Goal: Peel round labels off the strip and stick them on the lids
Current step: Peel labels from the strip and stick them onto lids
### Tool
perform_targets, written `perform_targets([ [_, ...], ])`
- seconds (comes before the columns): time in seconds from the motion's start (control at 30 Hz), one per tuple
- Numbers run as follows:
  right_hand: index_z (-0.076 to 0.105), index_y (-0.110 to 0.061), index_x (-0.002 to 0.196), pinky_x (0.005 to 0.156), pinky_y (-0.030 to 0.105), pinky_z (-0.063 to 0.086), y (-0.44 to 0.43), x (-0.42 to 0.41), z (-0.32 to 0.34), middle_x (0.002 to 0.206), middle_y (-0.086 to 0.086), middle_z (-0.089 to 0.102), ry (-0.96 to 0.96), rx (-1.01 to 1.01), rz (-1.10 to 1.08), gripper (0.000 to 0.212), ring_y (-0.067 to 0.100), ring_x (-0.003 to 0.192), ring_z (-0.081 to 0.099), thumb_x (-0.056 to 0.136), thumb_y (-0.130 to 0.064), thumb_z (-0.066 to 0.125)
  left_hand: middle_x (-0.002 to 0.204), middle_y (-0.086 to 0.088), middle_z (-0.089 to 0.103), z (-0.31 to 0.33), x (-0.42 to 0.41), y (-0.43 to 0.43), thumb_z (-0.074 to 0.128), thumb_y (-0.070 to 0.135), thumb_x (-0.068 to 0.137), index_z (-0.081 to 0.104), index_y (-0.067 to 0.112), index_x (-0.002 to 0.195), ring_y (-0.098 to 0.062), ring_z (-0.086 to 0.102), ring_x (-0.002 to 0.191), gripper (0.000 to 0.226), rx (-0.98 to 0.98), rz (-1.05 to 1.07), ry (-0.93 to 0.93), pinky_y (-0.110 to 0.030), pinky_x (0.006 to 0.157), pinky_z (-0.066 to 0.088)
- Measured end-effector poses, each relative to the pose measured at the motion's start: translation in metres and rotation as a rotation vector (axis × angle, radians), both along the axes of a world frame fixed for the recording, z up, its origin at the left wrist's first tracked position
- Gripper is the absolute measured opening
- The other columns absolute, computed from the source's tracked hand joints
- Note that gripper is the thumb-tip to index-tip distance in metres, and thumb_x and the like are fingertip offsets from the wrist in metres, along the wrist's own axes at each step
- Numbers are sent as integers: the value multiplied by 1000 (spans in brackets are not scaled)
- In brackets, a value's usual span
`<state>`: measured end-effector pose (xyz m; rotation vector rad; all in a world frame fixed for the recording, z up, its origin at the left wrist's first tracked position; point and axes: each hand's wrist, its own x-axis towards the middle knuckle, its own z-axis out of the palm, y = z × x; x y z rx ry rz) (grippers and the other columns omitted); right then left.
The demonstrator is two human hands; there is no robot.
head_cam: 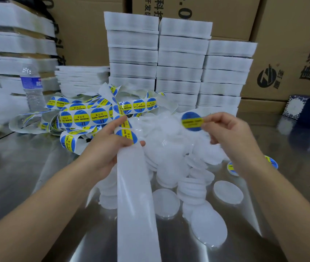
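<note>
Blue label (191, 121) pinched, R hand (231, 133); strip (135, 186), L hand (108, 144).

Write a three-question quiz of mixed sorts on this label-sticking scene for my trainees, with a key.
1. True or false: the right hand pinches a peeled round label.
2. What does the left hand grip? A the label strip; B scissors; C a cup.
3. Fill in: the labels on the strip read SOLDERING ____.
Key: 1 true; 2 A; 3 PASTE.
</note>
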<state>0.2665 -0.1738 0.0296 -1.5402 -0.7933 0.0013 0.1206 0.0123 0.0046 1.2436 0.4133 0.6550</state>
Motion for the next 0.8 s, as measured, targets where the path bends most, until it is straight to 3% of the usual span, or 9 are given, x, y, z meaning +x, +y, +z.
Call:
perform_targets([
  [0.07, 65, -21, 92, 60, 29, 43, -5, 28, -9, 60, -7, 55, -49, -135, -262, 12, 13, 61, 49, 83, -14, 61, 117, 19, 49, 0, 0, 0, 45, -17, 85, 59, 39, 117, -25, 74, 84, 66, 37, -25, -5, -36, 77, 58],
  [0.13, 56, -19, 116, 69, 32, 41, -13, 52, -21, 78, -3, 61, -137, -326, -412, 33, 20, 81, 57, 83, -14, 56, 124, 17, 45, 1, 0, -1, 44, -17, 86, 61, 41, 115, -25, 74, 84, 67, 64, -40, 17, -39, 85, 55],
  [0.23, 33, -22, 140, 92, 39, 37, -20, 78, -35, 123, 6, 55, -326, -744, -508, 65, 29, 116, 49, 80, -15, 56, 135, 10, 43, 1, -1, -2, 44, -16, 86, 61, 39, 116, -23, 74, 81, 65, 101, -40, 107, -31, 68, 60],
  [0.33, 9, -27, 147, 107, 48, 23, -21, 95, -48, 128, 10, 51, -419, -1093, -467, 87, 32, 121, 42, 76, -21, 59, 131, 7, 49, 2, -1, -4, 42, -14, 87, 63, 30, 117, -21, 74, 80, 57, 77, -33, 158, -24, 59, 59],
  [0.47, -8, -31, 148, 112, 54, -3, -22, 104, -61, 125, 13, 55, -304, -1151, -377, 91, 33, 127, 40, 80, -28, 53, 125, 4, 53, 4, -2, -3, 43, -11, 89, 63, 20, 119, -17, 74, 80, 48, 70, -18, 173, -23, 58, 58],
  [0.7, -5, -32, 147, 111, 56, -4, -20, 115, -68, 124, 0, 61, -316, -1071, -385, 85, 32, 129, 39, 86, -45, 52, 121, 4, 62, 2, -1, -3, 45, -11, 90, 63, 18, 116, -17, 74, 80, 43, 82, -24, 174, -23, 58, 58],
  [0.8, -6, -31, 147, 110, 58, -3, -19, 116, -69, 130, 4, 56, -348, -1088, -401, 88, 32, 130, 38, 84, -51, 51, 116, 2, 65, 1, -2, -3, 44, -11, 89, 66, 21, 105, -18, 74, 82, 42, 102, -32, 172, -23, 62, 59],
])
